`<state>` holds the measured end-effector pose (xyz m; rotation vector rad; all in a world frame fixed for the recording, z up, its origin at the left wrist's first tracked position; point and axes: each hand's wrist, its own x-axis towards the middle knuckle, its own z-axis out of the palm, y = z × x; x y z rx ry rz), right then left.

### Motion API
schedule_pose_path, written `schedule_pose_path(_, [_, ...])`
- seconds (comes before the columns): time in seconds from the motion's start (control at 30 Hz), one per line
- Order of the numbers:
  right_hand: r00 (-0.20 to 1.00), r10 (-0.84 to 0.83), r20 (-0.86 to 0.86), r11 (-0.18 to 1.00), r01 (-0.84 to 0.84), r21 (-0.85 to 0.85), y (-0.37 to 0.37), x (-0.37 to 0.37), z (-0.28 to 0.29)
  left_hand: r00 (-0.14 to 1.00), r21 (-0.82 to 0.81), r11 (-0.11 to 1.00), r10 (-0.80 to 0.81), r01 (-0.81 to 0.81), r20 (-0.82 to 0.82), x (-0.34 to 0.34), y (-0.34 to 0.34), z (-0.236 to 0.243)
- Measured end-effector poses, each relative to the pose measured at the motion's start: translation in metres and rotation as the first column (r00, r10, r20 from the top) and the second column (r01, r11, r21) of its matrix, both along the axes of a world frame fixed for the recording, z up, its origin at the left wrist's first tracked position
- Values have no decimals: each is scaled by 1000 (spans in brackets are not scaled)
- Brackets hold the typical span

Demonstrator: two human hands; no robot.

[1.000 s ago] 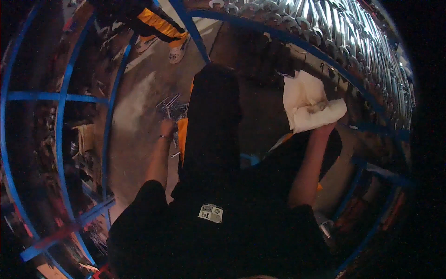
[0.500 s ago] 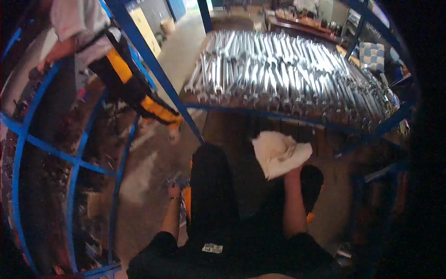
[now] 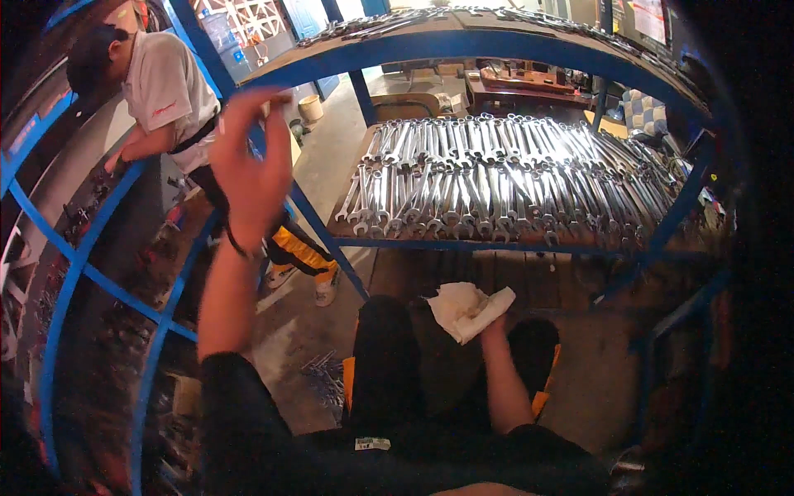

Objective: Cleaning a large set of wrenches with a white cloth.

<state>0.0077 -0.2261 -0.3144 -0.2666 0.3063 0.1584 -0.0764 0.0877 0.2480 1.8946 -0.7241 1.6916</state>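
My left hand (image 3: 252, 165) is raised in front of the left upright of the blue rack (image 3: 331, 248), fingers apart and slightly bent, with nothing visible in it; I cannot tell whether it touches the frame. My right hand (image 3: 494, 329) grips a crumpled white cloth (image 3: 463, 307) low, just above my bent legs (image 3: 380, 355). In front of me, the lower shelf holds rows of silver wrenches (image 3: 504, 174). More wrenches (image 3: 389, 26) lie on the upper shelf. A loose pile of metal tools (image 3: 327, 380) lies on the floor beside my left leg.
A co-worker (image 3: 169, 99) in a grey shirt bends at another blue rack (image 3: 91, 248) on my left, their hands at it. Beyond stand a bucket (image 3: 311, 107), a wooden desk (image 3: 525, 91) and a checked cushion (image 3: 649, 112). Another blue frame (image 3: 678, 310) is at my right.
My view has tilted up to the shelves. My left hand has risen from beside the floor pile to the rack's upper level. My right hand still holds the cloth.
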Motion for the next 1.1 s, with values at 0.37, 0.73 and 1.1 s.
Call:
schedule_pose_path(0.37, [949,144,281,989,-142,-27,19,-1,56,658,766,552,716,-330,-233,179,57,197])
schedule_pose_path(0.73, [899,176,402,984,-147,-102,14,9,60,380,533,786,618,-314,-688,303,64,173])
schedule_pose_path(1.1, [910,214,354,974,-170,-153,20,19,45,329,520,801,597,-296,-732,311,71,168])
